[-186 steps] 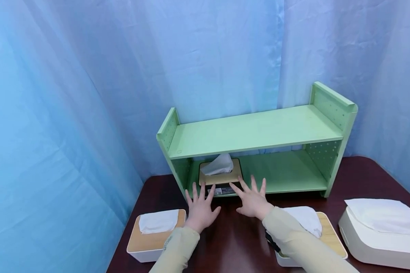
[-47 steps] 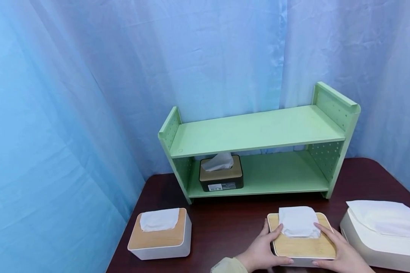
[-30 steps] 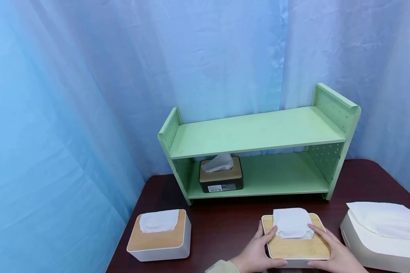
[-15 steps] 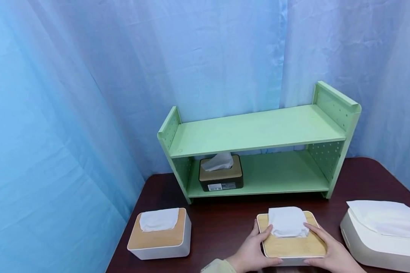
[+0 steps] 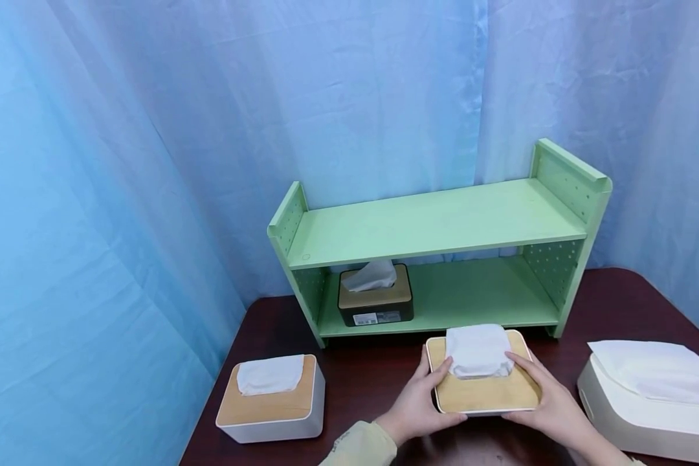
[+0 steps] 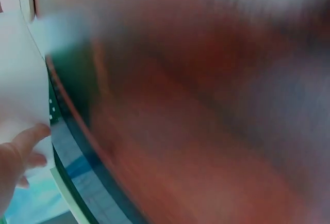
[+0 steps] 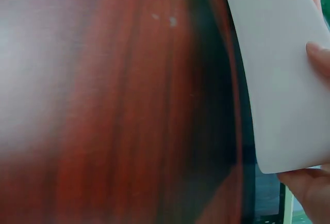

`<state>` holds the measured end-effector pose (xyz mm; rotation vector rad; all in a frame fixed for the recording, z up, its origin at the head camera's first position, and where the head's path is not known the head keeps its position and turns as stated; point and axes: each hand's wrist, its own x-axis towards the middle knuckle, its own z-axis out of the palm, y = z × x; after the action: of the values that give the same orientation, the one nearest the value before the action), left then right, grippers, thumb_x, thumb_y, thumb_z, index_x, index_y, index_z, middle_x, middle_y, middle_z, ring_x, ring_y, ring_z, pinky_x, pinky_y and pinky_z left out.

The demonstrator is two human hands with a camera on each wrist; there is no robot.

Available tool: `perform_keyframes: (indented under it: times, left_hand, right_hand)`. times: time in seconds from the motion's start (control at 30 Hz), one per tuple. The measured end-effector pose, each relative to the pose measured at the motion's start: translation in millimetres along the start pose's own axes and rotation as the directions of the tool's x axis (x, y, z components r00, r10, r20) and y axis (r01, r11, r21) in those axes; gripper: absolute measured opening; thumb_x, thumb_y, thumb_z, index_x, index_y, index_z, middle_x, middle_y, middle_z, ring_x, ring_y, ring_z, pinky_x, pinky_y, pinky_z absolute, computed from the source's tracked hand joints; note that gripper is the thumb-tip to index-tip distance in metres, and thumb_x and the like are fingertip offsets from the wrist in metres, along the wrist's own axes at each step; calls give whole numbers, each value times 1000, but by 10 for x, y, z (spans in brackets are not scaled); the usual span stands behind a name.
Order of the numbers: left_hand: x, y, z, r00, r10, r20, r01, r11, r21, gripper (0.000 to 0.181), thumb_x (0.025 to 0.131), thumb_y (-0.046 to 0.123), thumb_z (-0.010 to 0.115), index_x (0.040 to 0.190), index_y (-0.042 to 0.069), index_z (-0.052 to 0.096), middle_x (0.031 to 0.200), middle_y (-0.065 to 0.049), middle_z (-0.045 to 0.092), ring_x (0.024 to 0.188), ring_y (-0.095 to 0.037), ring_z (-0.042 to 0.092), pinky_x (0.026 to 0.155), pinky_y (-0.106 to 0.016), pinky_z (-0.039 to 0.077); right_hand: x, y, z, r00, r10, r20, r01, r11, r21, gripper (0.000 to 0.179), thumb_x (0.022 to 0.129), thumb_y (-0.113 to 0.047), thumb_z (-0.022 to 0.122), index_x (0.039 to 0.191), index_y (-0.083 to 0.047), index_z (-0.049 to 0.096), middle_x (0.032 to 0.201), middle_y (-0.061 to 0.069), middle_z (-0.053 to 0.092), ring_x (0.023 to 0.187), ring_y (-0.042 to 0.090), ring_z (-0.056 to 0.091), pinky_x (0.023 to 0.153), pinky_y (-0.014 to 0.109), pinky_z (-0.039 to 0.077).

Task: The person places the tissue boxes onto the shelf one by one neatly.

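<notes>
Both hands hold a tissue box (image 5: pixel 489 393) with a light wooden lid, white sides and a white tissue folded over its top. The left hand (image 5: pixel 412 406) grips its left side in the head view, the right hand (image 5: pixel 550 406) its right side, thumbs at the near edge. The box is raised off the table in front of the shelf, its lid tilted toward the head camera. Its white wall (image 7: pixel 278 79) fills the right part of the right wrist view. At the far left of the left wrist view, fingertips (image 6: pixel 32 136) press on the box's white side (image 6: pixel 23 69).
A green two-tier shelf (image 5: pixel 437 223) stands at the back. On its lower tier sits a dark tissue box (image 5: pixel 378 304) with a wooden lid. A white-and-wood tissue box (image 5: pixel 268 408) rests on the left of the dark red table (image 5: pixel 373 375), a large white tissue box (image 5: pixel 635 414) on the right.
Earlier both hands were spread before the shelf. They then took hold of the wooden-lidded tissue box, slid it left, and have now lifted it up toward the shelf.
</notes>
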<state>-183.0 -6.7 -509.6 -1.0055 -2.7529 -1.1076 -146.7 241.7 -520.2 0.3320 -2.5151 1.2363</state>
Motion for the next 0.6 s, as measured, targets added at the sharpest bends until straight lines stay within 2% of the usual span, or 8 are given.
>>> perform_keyframes:
  times: [0.23,0.43,0.5,0.6]
  left_hand:
    - [195,-66,-120,999,14,-31,-16,998,-55,90,71,24,84,146,9,36,158,-20,7,142,-31,24,106,-24,36]
    - [373,-117,-159,999,-41,-28,39,996,-77,91,71,21,84,147,15,35,158,-19,2,143,-28,23,103,-21,38]
    - [418,-128,-165,998,-50,-30,48,997,-67,90,71,21,84,147,16,35,158,-20,2,143,-29,22,103,-21,38]
    - [461,-133,-173,998,-53,-32,51,997,-53,90,71,21,84,146,14,36,158,-21,4,143,-29,22,103,-22,38]
  right_hand:
    - [258,31,31,991,-112,-71,114,993,21,98,48,-5,90,137,-7,47,151,31,21,122,-23,16,86,-2,16]
    - [433,115,41,994,-86,-70,88,996,30,97,52,-4,88,139,-9,45,150,34,18,123,-20,14,85,0,16]
    - [475,132,36,996,-69,-57,70,997,20,97,54,-6,88,140,-10,44,151,33,17,131,-9,16,85,1,15]
    - [519,146,28,998,-52,-38,53,998,20,97,55,-8,89,141,-10,43,151,33,16,136,20,24,86,1,15]
